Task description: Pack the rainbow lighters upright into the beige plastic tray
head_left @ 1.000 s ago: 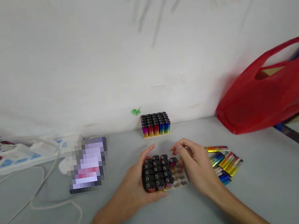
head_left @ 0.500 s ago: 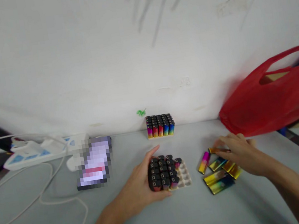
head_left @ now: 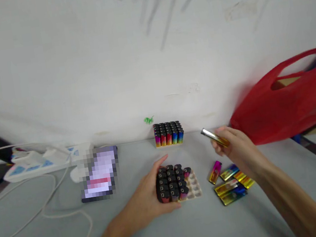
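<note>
My left hand [head_left: 149, 197] curves around the left side of a white tray [head_left: 197, 188] of lighters, thumb behind and fingers in front. Black-topped lighters [head_left: 172, 183] stand upright in its left rows; bare round sockets show on the right. My right hand [head_left: 233, 145] pinches one lighter [head_left: 216, 137], gold with a shiny silver end pointing up and left, raised above the table. Below it several metallic lighters lie loose: a pink and yellow lighter [head_left: 215, 172] on the left, a blue and gold lighter [head_left: 233, 194] in front, others overlapping beside them.
Against the wall stands a full block of upright lighters [head_left: 168, 134]. A red plastic bag [head_left: 277, 104] sits at the right. On the left are a phone [head_left: 100, 172], a white power strip [head_left: 48, 162] and loose white cables [head_left: 79, 212].
My right hand has lifted a lighter off the loose pile, moving up and slightly left with it. My left hand stays at the tray.
</note>
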A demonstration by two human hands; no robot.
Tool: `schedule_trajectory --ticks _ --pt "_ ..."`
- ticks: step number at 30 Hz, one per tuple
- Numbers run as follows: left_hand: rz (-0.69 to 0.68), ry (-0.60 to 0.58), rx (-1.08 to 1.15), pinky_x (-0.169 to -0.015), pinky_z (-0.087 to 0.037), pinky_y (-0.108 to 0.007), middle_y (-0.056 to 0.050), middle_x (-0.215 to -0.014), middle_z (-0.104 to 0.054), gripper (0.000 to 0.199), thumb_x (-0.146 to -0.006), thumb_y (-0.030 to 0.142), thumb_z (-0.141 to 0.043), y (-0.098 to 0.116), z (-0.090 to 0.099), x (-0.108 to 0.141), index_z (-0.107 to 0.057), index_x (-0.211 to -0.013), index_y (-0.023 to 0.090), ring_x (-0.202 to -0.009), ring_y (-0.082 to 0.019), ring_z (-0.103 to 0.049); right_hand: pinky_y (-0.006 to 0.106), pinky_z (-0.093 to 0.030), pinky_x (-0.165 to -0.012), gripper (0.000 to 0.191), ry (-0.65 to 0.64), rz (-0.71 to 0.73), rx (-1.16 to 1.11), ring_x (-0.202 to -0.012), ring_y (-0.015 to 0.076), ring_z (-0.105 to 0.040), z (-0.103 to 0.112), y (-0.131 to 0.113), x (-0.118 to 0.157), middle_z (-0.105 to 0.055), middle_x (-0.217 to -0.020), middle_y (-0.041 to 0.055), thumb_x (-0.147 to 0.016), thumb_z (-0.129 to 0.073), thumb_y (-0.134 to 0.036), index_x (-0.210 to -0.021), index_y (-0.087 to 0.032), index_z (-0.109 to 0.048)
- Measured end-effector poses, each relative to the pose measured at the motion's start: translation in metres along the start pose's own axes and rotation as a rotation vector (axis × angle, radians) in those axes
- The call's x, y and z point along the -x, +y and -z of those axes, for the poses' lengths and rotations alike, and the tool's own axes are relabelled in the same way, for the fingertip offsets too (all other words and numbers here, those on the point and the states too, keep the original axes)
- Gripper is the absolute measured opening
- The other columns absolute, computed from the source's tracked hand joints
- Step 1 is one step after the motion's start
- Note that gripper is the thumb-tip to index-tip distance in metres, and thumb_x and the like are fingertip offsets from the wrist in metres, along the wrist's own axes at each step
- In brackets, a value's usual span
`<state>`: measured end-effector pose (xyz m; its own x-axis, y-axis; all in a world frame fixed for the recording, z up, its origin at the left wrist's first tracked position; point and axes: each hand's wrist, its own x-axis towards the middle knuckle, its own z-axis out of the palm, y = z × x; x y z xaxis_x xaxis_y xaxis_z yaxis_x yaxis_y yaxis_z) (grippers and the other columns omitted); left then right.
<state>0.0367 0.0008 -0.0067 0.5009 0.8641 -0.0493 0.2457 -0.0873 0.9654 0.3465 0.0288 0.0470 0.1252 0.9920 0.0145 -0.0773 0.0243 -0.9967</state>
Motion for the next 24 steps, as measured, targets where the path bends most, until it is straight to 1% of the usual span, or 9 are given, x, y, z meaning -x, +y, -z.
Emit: schedule_trajectory --ticks 2,4,8,10,13,15,17,21,24 --pt "-0.018 -0.004 -0.015 -0.108 -0.061 -0.047 -0.011 -0.144 -0.072 0.122 -0.072 0.024 -0.101 0.000 0.000 0.000 -0.032 -0.172 0.031 -0.125 -0.035 -0.074 0.026 -0.047 -0.061 0.036 -0.121 -0.126 -0.242 -0.065 0.0133 -0.055 -0.017 0.000 0.007 -0.067 -0.076 0.0021 -0.092 -0.087 -0.051 -0.088 -0.018 -0.073" --pt "-0.021 -0.004 -0.028 -0.104 -0.062 -0.047 -0.011 -0.144 -0.072 0.120 -0.073 0.024 -0.100 0.000 0.000 -0.001 -0.032 -0.172 0.031 -0.123 -0.035 -0.075 0.022 -0.051 -0.063 0.032 -0.211 -0.198 -0.417 -0.067 0.0112 -0.055 -0.031 0.004 0.014 -0.069 -0.079 0.0013 -0.090 -0.092 -0.046 -0.097 -0.017 -0.078" --pt "-0.020 -0.004 -0.036 -0.097 -0.063 -0.044 -0.010 -0.142 -0.072 0.118 -0.074 0.026 -0.099 0.000 0.000 0.000 -0.032 -0.171 0.031 -0.115 -0.033 -0.076 0.019 -0.054 -0.066 0.044 -0.290 -0.315 -0.558 -0.071 0.0099 -0.059 -0.045 0.011 0.025 -0.074 -0.093 0.0035 -0.081 -0.100 -0.038 -0.116 -0.017 -0.082" --pt "-0.034 0.009 -0.069 -0.102 -0.061 -0.045 -0.010 -0.142 -0.071 0.119 -0.073 0.025 -0.100 -0.001 0.000 0.000 -0.033 -0.170 0.031 -0.119 -0.033 -0.075 0.017 -0.048 -0.058 0.046 -0.314 -0.358 -0.569 -0.065 0.0070 -0.052 -0.047 0.014 0.031 -0.070 -0.093 0.0029 -0.081 -0.100 -0.040 -0.115 -0.016 -0.082" --pt "-0.036 0.016 -0.094 -0.104 -0.061 -0.045 -0.009 -0.142 -0.070 0.119 -0.072 0.023 -0.100 -0.001 0.000 0.001 -0.034 -0.170 0.032 -0.123 -0.034 -0.073 0.014 -0.025 -0.045 0.036 -0.352 -0.370 -0.545 -0.054 0.0031 -0.024 -0.049 0.020 0.040 -0.047 -0.077 -0.0067 -0.093 -0.092 -0.044 -0.113 -0.017 -0.080" --pt "-0.025 0.006 -0.065 -0.099 -0.063 -0.043 -0.009 -0.143 -0.069 0.118 -0.073 0.023 -0.099 -0.001 0.000 0.001 -0.033 -0.170 0.034 -0.121 -0.034 -0.075 0.016 -0.018 -0.045 0.031 -0.356 -0.363 -0.536 -0.055 0.0049 -0.013 -0.051 0.025 0.045 -0.030 -0.074 -0.0094 -0.099 -0.085 -0.047 -0.109 -0.018 -0.078" --pt "-0.017 0.003 -0.045 -0.096 -0.064 -0.041 -0.008 -0.142 -0.070 0.119 -0.073 0.023 -0.099 0.000 0.000 0.001 -0.032 -0.171 0.034 -0.119 -0.033 -0.075 0.017 -0.018 -0.045 0.033 -0.339 -0.350 -0.535 -0.056 0.0065 -0.014 -0.053 0.029 0.047 -0.027 -0.074 -0.0089 -0.102 -0.081 -0.051 -0.106 -0.019 -0.077" --pt "-0.006 0.013 -0.047 -0.095 -0.064 -0.042 -0.008 -0.139 -0.070 0.119 -0.072 0.024 -0.100 0.003 0.000 0.001 -0.035 -0.170 0.034 -0.115 -0.033 -0.075 0.020 -0.027 -0.047 0.037 -0.262 -0.330 -0.489 -0.058 0.0089 -0.028 -0.056 0.030 0.045 -0.042 -0.078 -0.0046 -0.096 -0.084 -0.052 -0.114 -0.021 -0.078" --pt "-0.008 0.025 -0.067 -0.101 -0.063 -0.044 -0.007 -0.138 -0.070 0.118 -0.072 0.023 -0.100 0.002 0.000 0.002 -0.036 -0.170 0.034 -0.117 -0.033 -0.074 0.022 -0.030 -0.048 0.044 -0.188 -0.333 -0.478 -0.060 0.0104 -0.034 -0.055 0.031 0.041 -0.050 -0.081 -0.0028 -0.088 -0.089 -0.053 -0.117 -0.022 -0.078"
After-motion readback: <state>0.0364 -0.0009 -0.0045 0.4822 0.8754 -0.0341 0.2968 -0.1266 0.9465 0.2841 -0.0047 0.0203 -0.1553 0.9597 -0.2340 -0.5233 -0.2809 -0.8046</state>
